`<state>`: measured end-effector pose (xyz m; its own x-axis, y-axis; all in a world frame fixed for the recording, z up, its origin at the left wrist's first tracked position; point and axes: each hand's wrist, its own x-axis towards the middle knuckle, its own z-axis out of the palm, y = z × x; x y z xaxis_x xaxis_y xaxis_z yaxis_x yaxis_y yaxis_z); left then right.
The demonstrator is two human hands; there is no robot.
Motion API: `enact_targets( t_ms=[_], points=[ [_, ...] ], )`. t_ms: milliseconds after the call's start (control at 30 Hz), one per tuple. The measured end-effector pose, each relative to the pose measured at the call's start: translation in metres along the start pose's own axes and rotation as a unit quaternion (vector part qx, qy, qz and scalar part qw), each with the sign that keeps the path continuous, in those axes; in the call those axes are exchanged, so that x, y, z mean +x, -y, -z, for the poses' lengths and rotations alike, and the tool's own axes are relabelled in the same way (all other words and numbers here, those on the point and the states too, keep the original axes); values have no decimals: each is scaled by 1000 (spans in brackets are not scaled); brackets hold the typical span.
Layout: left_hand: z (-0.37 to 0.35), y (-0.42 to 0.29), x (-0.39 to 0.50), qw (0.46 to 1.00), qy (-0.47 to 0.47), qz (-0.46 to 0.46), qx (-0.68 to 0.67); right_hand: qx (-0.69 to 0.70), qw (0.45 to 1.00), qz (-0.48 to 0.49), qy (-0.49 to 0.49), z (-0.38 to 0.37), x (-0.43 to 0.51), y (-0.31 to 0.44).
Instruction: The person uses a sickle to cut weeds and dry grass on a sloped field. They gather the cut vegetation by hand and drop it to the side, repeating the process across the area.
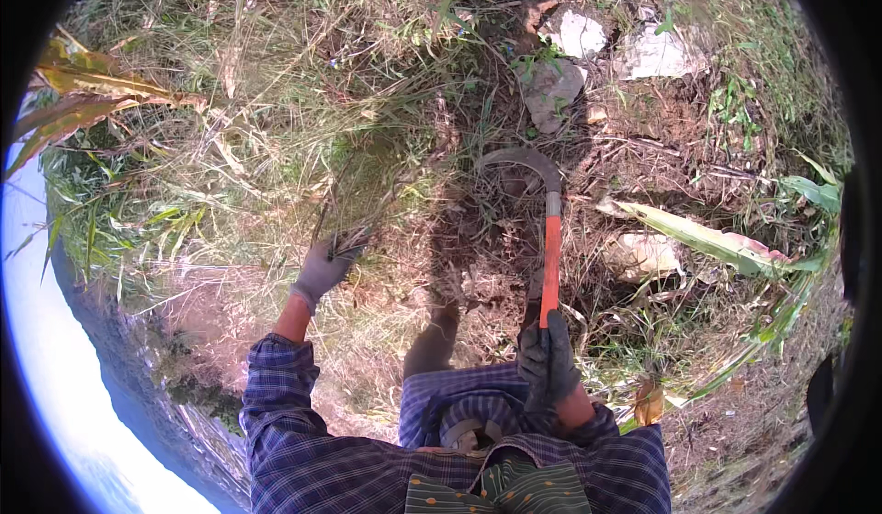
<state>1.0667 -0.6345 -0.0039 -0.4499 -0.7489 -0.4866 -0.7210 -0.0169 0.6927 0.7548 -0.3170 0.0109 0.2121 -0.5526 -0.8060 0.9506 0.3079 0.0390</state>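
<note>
My left hand (329,266), in a pale glove with dark fingers, is closed around a bunch of cut-looking grass stems (351,240) at centre left. The stems and blades fan out above it and blend into the grass behind. My right hand (549,362), in a dark glove, grips the lower end of the orange handle (552,266) of a sickle. The sickle's curved metal blade (529,158) points away from me and hooks to the left, over soil and low grass. The two hands are well apart.
Pale rocks (579,34) lie at the upper right, and another rock (644,255) sits right of the handle. A broad leaf (710,238) reaches in from the right. Dry leaves (103,90) stick in at the left. Tangled grass covers the slope ahead.
</note>
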Motion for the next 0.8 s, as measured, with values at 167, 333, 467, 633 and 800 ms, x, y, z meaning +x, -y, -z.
enact_targets(
  t_ms=[167, 333, 467, 633, 800],
  points=[
    [50, 8, -13, 935, -305, -18, -182, -126, 985, 107, -40, -38, -35, 51],
    [102, 74, -29, 938, -329, 90, -59, -11, 994, 80, -72, -50, -42, 53],
    [123, 104, -25, 910, -176, 101, 362, -13, 995, 82, -57, -75, -20, 33],
    [155, 133, -33, 945, -193, -70, 255, -8, 997, 81, -13, -137, 2, -12],
    [185, 156, -37, 942, -118, 72, 307, 39, 996, 84, -13, -177, -5, -71]
  ],
)
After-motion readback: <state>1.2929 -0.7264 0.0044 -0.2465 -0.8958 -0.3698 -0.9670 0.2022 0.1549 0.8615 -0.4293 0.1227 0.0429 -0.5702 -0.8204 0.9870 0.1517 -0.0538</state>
